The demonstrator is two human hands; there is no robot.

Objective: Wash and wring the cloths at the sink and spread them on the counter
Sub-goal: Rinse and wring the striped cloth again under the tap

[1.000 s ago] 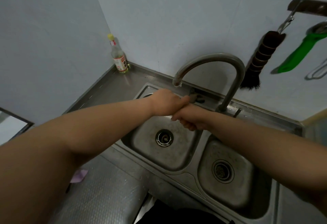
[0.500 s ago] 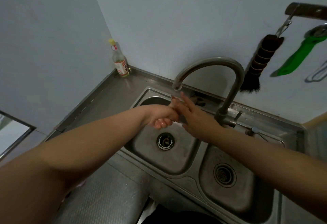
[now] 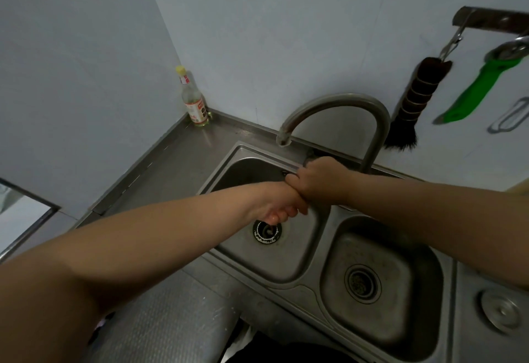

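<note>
Both hands meet over the left basin (image 3: 289, 262) of a steel double sink, below the curved faucet's spout (image 3: 284, 137). My left hand (image 3: 279, 209) has its fingers curled downward, and nothing shows inside them. My right hand (image 3: 320, 182) lies over it from the right, fingers wrapped round the left hand near the knuckles. Neither hand shows a cloth. I cannot make out a water stream. A sliver of purple cloth (image 3: 100, 325) peeks out under my left forearm on the near counter.
A bottle (image 3: 194, 102) stands in the back left corner of the steel counter (image 3: 171, 159). The right basin (image 3: 380, 274) has its own drain. A brush (image 3: 412, 105) and a green-handled tool (image 3: 475, 90) hang on the wall. A round metal lid (image 3: 499, 309) sits at the right.
Half a second ago my right hand lay flat with straight fingers against the left hand. Now its fingers are curled round it, and both hands sit slightly farther right.
</note>
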